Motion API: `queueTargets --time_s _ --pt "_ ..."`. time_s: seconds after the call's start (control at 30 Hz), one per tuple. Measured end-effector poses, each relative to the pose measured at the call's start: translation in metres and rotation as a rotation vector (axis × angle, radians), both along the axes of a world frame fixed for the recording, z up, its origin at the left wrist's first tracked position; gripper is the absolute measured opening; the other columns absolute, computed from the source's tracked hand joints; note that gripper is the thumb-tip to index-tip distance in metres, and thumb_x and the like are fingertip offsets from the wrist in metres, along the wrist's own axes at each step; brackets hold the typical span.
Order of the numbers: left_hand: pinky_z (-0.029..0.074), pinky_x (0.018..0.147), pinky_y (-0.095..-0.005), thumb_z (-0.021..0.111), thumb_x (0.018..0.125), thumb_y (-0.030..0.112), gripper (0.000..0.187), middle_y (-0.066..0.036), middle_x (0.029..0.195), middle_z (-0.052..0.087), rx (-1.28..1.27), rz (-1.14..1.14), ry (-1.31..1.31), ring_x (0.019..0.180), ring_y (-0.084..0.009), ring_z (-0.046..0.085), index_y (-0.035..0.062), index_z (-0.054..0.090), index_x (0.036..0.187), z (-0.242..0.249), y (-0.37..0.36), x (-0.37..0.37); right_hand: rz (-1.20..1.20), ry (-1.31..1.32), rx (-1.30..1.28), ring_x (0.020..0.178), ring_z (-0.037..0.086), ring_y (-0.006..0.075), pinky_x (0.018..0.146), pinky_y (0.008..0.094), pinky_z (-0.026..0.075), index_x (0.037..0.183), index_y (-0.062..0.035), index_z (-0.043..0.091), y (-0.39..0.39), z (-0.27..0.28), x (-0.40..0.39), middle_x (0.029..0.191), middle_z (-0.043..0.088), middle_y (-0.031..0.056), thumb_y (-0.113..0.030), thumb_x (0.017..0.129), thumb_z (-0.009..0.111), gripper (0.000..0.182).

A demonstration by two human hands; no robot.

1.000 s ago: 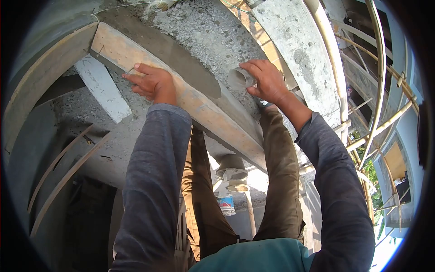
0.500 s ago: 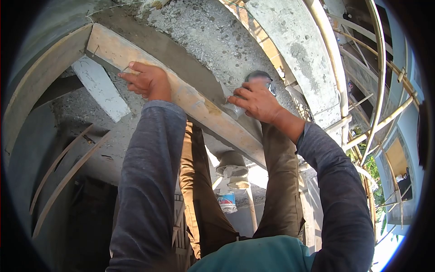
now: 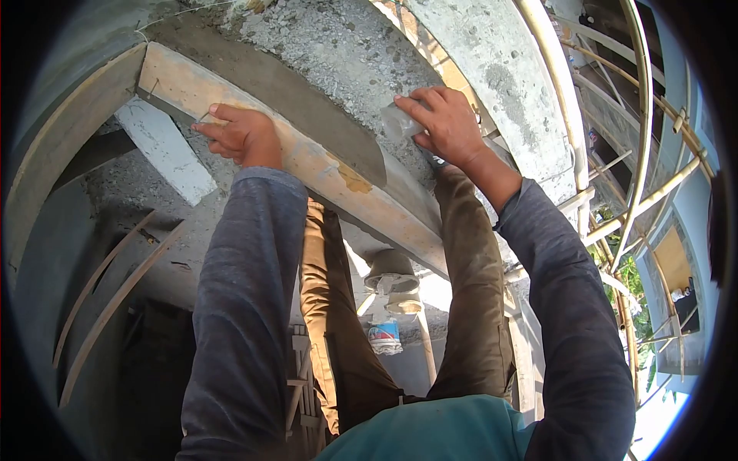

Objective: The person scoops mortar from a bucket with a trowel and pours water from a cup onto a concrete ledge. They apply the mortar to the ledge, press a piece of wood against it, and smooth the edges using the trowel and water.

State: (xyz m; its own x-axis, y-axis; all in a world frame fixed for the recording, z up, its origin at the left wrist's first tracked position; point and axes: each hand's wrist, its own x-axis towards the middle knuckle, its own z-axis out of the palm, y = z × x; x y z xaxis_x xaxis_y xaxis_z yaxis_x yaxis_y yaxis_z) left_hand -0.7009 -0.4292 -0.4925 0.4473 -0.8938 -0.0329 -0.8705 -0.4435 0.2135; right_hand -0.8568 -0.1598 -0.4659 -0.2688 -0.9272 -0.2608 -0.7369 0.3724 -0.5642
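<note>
My left hand (image 3: 242, 137) is closed at the long wooden board (image 3: 307, 165), its fingers around a thin bent nail or wire at the board's edge. In my right hand (image 3: 450, 127) is a flat, greyish translucent scraper (image 3: 400, 123), pinched between thumb and fingers and held over the rough concrete (image 3: 330, 54). A strip of smooth wet mortar (image 3: 307, 111) runs along the board's upper side and ends near the scraper.
Bamboo poles (image 3: 565, 100) rise at the right. Below the board, between my legs, are a bucket (image 3: 390, 270) and a white-and-blue pail (image 3: 384, 335). A pale plank (image 3: 167, 150) hangs at the left, near thin curved strips (image 3: 115, 307).
My right hand has lifted from the mortar's lower end and turned, with the scraper now showing over the rough concrete. My left hand has kept its place on the board.
</note>
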Motion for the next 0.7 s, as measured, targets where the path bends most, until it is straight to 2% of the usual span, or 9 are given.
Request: queueTargets --time_s 0.03,0.1,0.13,0.2,0.3,0.47,0.5,0.57,0.7 --pt "0.043 0.097 -0.0548 0.038 0.096 0.06 0.071 -0.027 0.122 0.051 0.007 0.009 0.0 0.115 -0.0447 0.055 0.0131 0.043 0.148 0.0 0.0 -0.001 -0.002 -0.001 0.002 0.108 0.055 0.0243 0.095 0.0403 0.043 0.132 -0.0248 0.056 -0.004 0.0 0.005 0.121 0.058 0.0012 -0.016 0.069 0.078 0.067" --pt "0.043 0.097 -0.0546 0.038 0.096 0.06 0.07 -0.026 0.123 0.051 0.015 0.017 -0.003 0.115 -0.0444 0.054 0.0136 0.042 0.148 0.003 0.0 -0.002 0.207 0.094 -0.038 0.104 0.055 0.0223 0.092 0.0375 0.042 0.132 -0.0272 0.057 -0.006 0.002 0.016 0.116 0.059 -0.0004 -0.015 0.081 0.065 0.053" --pt "0.043 0.098 -0.0545 0.038 0.096 0.06 0.07 -0.026 0.123 0.05 0.026 0.025 0.005 0.116 -0.0443 0.054 0.014 0.042 0.149 0.004 0.0 -0.004 0.273 0.124 -0.068 0.1 0.054 0.0201 0.091 0.0348 0.041 0.13 -0.0284 0.059 -0.001 0.003 0.024 0.111 0.059 -0.0017 -0.014 0.088 0.053 0.044" --pt "0.043 0.098 -0.0545 0.039 0.096 0.06 0.07 -0.026 0.124 0.05 0.037 0.036 0.012 0.116 -0.0443 0.054 0.0145 0.042 0.149 0.006 0.0 -0.004 0.375 0.089 -0.024 0.1 0.054 0.02 0.091 0.0347 0.041 0.129 -0.0278 0.06 0.014 0.011 0.036 0.111 0.059 -0.0015 -0.015 0.088 0.052 0.043" --pt "0.042 0.096 -0.0585 0.027 0.098 0.06 0.071 -0.024 0.122 0.05 0.094 -0.006 -0.043 0.113 -0.0431 0.057 0.0172 0.029 0.155 0.004 -0.001 -0.002 0.513 0.05 0.035 0.098 0.054 0.0196 0.09 0.0337 0.04 0.128 -0.0259 0.061 0.045 0.018 0.044 0.112 0.059 -0.0006 -0.016 0.089 0.05 0.042" --pt "0.042 0.096 -0.0589 0.028 0.098 0.06 0.071 -0.025 0.124 0.05 0.107 0.002 -0.049 0.114 -0.0424 0.057 0.0173 0.028 0.155 0.003 -0.001 -0.001 0.245 -0.442 0.214 0.113 0.055 0.0283 0.097 0.0398 0.044 0.135 -0.0171 0.056 0.091 0.014 0.045 0.121 0.058 0.0069 -0.013 0.071 0.073 0.066" --pt "0.042 0.096 -0.0589 0.028 0.098 0.06 0.071 -0.025 0.124 0.05 0.097 0.005 -0.047 0.114 -0.0424 0.057 0.0173 0.028 0.155 0.004 0.0 0.0 0.249 -0.439 0.205 0.113 0.055 0.0283 0.097 0.0398 0.044 0.135 -0.0171 0.056 0.096 0.013 0.044 0.121 0.058 0.0069 -0.013 0.071 0.073 0.066" --pt "0.04 0.098 -0.0589 0.03 0.098 0.06 0.072 -0.025 0.125 0.049 0.097 -0.021 -0.032 0.117 -0.0417 0.055 0.0174 0.027 0.156 0.002 -0.001 0.003 0.009 -0.633 0.221 0.119 0.053 0.034 0.099 0.0423 0.046 0.137 -0.0125 0.053 0.095 0.009 0.042 0.126 0.056 0.0117 -0.01 0.064 0.079 0.078" --pt "0.036 0.102 -0.0573 0.029 0.099 0.059 0.071 -0.025 0.131 0.046 0.163 -0.02 -0.016 0.122 -0.0419 0.05 0.0179 0.024 0.157 0.009 -0.003 0.0 -0.12 -0.551 0.091 0.116 0.054 0.0358 0.097 0.0422 0.048 0.138 -0.0108 0.052 0.063 -0.001 0.033 0.126 0.054 0.0137 -0.011 0.067 0.079 0.075"
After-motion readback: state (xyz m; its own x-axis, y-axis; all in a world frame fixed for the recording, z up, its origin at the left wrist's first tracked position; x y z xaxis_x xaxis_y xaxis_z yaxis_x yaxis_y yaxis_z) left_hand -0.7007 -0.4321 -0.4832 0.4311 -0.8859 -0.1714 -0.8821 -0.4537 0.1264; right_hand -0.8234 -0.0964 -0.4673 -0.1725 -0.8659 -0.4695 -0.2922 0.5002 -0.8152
